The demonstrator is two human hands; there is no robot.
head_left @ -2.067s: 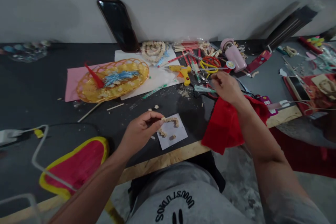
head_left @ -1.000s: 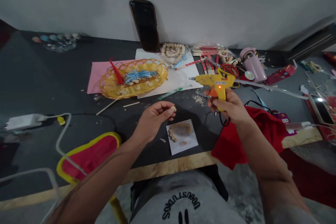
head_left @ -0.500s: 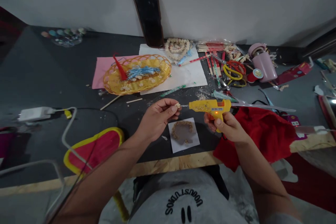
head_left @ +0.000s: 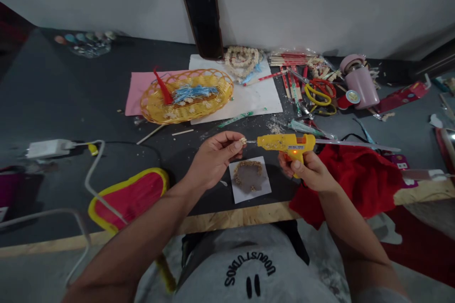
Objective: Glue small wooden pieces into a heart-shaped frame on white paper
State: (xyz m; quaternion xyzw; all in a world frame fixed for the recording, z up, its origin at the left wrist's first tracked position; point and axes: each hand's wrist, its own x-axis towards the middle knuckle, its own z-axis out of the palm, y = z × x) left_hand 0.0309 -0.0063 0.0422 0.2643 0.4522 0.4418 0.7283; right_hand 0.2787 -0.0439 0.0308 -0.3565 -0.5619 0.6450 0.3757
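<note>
Between the thumb and fingers of my left hand (head_left: 220, 156) is a small cream-coloured piece (head_left: 243, 140), too small to name. My right hand (head_left: 309, 168) is wrapped round the handle of a yellow hot glue gun (head_left: 286, 143); its orange light glows and a clear glue stick (head_left: 355, 143) sticks out behind. The gun's nozzle points left and meets, or nearly meets, the cream piece. Below the hands, a square white card (head_left: 245, 195) lies on the table, bearing an open ring of small beige pieces (head_left: 237, 173) around a grey middle.
A yellow wicker basket (head_left: 149, 111) holds blue tassels and a red one. A phone (head_left: 203, 19) leans on the wall. Scissors (head_left: 318, 97), a pink flask (head_left: 361, 86) and wrapped sticks lie at the back right. Red cloth (head_left: 351, 180) lies beside my right forearm; a white cable (head_left: 94, 170) runs at left.
Both hands keep nearly the same pose, with the nozzle still at the cream piece. The whole view has shifted slightly.
</note>
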